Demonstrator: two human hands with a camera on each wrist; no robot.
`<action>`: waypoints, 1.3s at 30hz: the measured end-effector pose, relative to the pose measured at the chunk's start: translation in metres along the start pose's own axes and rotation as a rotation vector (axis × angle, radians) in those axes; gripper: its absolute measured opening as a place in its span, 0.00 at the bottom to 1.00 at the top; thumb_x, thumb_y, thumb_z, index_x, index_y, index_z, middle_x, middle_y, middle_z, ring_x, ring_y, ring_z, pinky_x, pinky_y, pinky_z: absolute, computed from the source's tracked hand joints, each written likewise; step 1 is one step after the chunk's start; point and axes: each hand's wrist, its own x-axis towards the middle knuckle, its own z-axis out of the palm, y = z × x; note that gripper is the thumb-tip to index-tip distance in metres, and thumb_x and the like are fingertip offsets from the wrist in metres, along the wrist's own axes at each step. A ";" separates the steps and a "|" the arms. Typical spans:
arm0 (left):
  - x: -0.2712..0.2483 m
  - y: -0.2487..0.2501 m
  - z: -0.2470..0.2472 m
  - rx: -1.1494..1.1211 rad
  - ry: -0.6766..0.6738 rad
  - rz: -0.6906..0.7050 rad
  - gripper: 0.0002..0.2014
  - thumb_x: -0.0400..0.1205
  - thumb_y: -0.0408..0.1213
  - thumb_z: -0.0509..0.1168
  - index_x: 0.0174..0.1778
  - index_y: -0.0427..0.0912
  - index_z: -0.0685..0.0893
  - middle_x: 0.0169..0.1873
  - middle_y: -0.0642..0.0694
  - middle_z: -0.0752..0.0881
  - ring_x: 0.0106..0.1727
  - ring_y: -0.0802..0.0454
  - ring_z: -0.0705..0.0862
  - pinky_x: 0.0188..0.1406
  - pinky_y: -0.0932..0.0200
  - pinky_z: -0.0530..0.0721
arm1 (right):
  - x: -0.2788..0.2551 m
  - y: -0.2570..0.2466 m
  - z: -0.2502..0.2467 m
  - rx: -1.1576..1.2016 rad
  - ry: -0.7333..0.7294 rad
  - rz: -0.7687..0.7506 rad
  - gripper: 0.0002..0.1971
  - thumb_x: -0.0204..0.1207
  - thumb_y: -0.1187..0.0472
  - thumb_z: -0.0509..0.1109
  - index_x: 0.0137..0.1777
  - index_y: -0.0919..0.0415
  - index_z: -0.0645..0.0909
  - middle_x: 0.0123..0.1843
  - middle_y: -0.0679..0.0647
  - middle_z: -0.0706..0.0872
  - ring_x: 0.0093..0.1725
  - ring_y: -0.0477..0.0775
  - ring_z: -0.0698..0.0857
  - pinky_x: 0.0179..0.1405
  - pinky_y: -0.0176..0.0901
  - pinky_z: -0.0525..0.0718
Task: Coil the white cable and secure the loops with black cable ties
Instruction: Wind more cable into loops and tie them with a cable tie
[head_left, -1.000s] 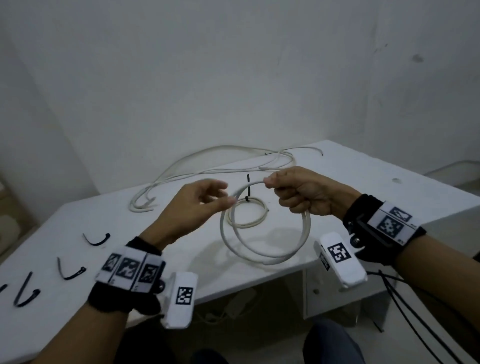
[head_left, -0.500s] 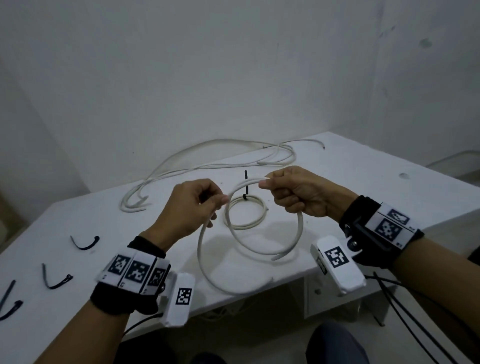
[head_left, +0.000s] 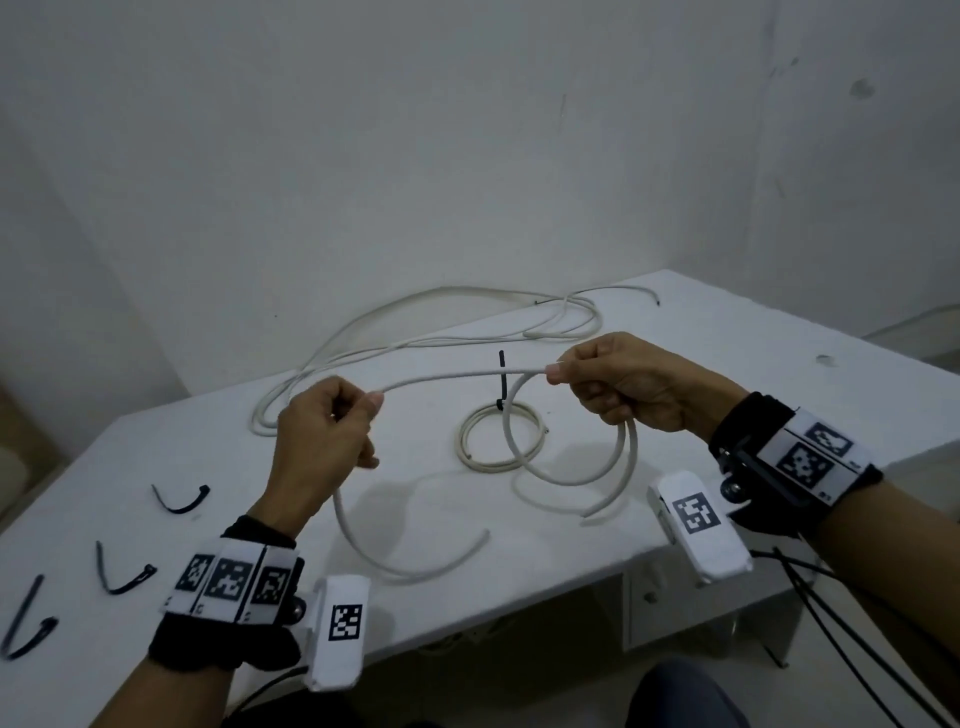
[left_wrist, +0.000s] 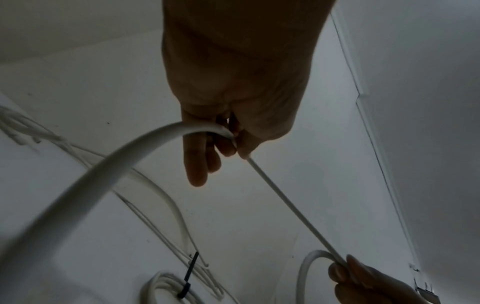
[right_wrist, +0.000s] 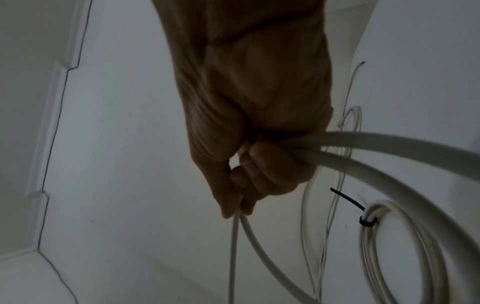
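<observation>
- Head view: cable (head_left: 457, 375) stretches in the air between both hands, above the table (head_left: 727, 364).
- Right hand (head_left: 628, 384) clamps one loop; left hand (head_left: 327, 431) pinches the free run.
- Best to swing the left run back to the right fist, matching loop size.
- Tied coil (head_left: 498, 436) and spare ties (head_left: 179, 500) lie on the white table, by a bare wall.

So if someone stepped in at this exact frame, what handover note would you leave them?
Left hand grips the thick white cable, its free tail curving down to the white table.
Right hand pinches the same cable and holds one hanging loop.
Done: a small white coil, bound with a black cable tie, lies on the table.
Left: finish coiling this cable and tie it; three loose black ties lie at the table's left. A thin white cable tangle lies at the back, uncoiled.
</observation>
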 end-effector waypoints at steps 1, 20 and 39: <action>-0.001 -0.003 -0.003 0.014 -0.089 -0.069 0.12 0.81 0.36 0.68 0.37 0.30 0.80 0.27 0.35 0.82 0.27 0.47 0.83 0.34 0.42 0.90 | 0.001 0.000 0.000 0.019 0.013 -0.015 0.08 0.76 0.60 0.71 0.47 0.61 0.75 0.20 0.45 0.66 0.20 0.43 0.60 0.14 0.30 0.57; 0.002 0.064 0.051 -0.340 -0.362 0.091 0.10 0.85 0.34 0.62 0.51 0.38 0.88 0.23 0.49 0.69 0.20 0.56 0.64 0.18 0.65 0.63 | 0.019 -0.026 0.040 0.130 0.007 -0.320 0.13 0.75 0.53 0.72 0.37 0.63 0.84 0.25 0.51 0.68 0.25 0.47 0.66 0.25 0.37 0.65; 0.003 0.045 0.037 -0.790 0.114 -0.189 0.08 0.83 0.32 0.62 0.53 0.36 0.85 0.15 0.56 0.64 0.14 0.61 0.58 0.13 0.70 0.56 | 0.016 -0.002 0.067 -0.039 0.283 -0.336 0.09 0.81 0.61 0.64 0.55 0.55 0.84 0.33 0.54 0.81 0.30 0.52 0.84 0.24 0.46 0.87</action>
